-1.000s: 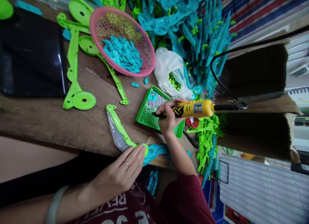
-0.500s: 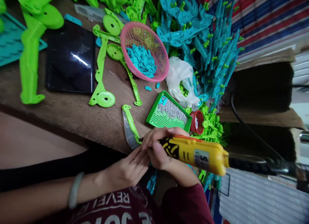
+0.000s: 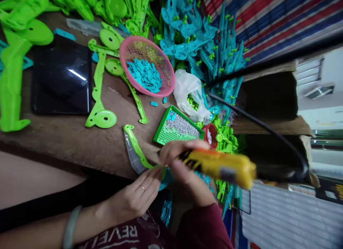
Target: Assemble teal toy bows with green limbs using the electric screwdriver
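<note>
My right hand (image 3: 178,154) is wrapped round a yellow electric screwdriver (image 3: 221,166), its black tip end pointing left over the plastic part. Motion blurs the tool. My left hand (image 3: 140,192), with a ring and a bracelet, closes its fingers on the near end of a plastic part (image 3: 137,149) with a lime-green edge and a clear body. Teal plastic (image 3: 166,179) shows between the hands; whether it belongs to that part I cannot tell. Beyond my right hand lies a green perforated tray (image 3: 160,132) of small metal screws and a few teal pieces.
A pink basket (image 3: 169,68) holds small teal pieces. Beside it are a white plastic bag (image 3: 184,85) and a small red basket (image 3: 213,143). Teal parts (image 3: 187,45) pile up behind. A black tablet-like slab (image 3: 61,77) and green parts (image 3: 103,118) lie left. A black cable (image 3: 254,118) crosses the right.
My right hand and the screwdriver have drawn apart from my left hand, uncovering teal plastic between them. The camera view has shifted, sliding the table things left. A cable has swung into view at right.
</note>
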Action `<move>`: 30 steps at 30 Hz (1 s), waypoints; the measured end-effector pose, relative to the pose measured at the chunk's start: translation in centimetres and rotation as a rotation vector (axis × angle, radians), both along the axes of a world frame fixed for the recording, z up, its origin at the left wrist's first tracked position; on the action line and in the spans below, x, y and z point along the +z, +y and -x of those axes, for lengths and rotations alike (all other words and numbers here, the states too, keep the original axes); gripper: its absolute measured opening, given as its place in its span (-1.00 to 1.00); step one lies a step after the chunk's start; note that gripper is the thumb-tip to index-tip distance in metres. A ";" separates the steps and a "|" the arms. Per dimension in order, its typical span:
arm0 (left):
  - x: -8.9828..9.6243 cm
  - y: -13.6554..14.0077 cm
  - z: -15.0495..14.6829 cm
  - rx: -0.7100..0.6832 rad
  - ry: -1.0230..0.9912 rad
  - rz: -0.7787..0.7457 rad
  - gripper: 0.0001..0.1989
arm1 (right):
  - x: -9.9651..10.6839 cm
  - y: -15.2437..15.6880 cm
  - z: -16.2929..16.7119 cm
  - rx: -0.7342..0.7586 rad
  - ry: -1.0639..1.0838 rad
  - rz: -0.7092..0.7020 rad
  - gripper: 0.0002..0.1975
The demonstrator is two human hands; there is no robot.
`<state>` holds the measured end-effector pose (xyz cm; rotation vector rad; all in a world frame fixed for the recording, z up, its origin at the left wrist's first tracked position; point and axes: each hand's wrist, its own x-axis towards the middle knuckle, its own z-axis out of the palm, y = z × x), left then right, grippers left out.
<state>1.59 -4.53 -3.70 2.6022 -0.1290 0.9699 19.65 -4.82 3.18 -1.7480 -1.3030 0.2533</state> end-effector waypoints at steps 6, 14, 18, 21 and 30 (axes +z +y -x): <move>1.2 1.2 -0.5 0.041 -0.014 -0.115 -0.57 | -0.2 3.9 -4.2 -0.212 0.346 -0.497 -0.68; 1.2 1.3 -0.2 0.019 0.032 -0.135 -0.56 | -1.8 3.5 -4.1 -0.202 0.378 -0.443 -0.68; 1.3 1.3 -0.2 0.011 0.029 -0.142 -0.55 | -1.7 3.4 -4.3 -0.240 0.360 -0.392 -0.68; 1.3 1.3 -0.3 0.015 0.027 -0.136 -0.56 | -0.3 3.9 -3.7 -0.273 0.323 -0.390 -0.68; 1.2 1.6 -0.6 0.028 0.002 -0.148 -0.58 | 0.4 9.9 2.3 0.018 0.502 -0.357 -0.65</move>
